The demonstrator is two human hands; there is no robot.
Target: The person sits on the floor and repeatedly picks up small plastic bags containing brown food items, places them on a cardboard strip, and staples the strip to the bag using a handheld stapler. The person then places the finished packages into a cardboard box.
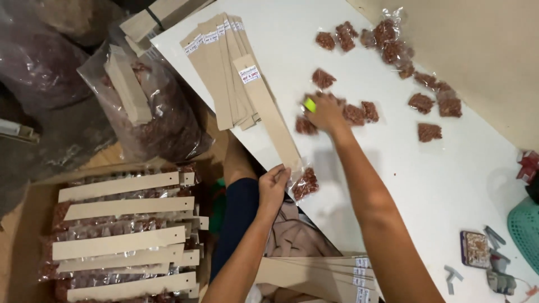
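My left hand (273,187) grips the near end of a long tan cardboard strip (268,109) that lies on the white table (449,168); a small clear packet of reddish-brown snack (306,183) hangs at that end. My right hand (325,112) reaches out over the table and rests on a cluster of similar small packets (355,114), with a small yellow-green object (309,104) at its fingers. More packets (429,132) lie scattered beyond it.
A fan of tan strips (222,67) lies at the table's far-left corner. A box at lower left holds finished strips with packets (120,241). A large bag of snack (151,106), a teal basket (525,227) and a stapler (498,279) are near.
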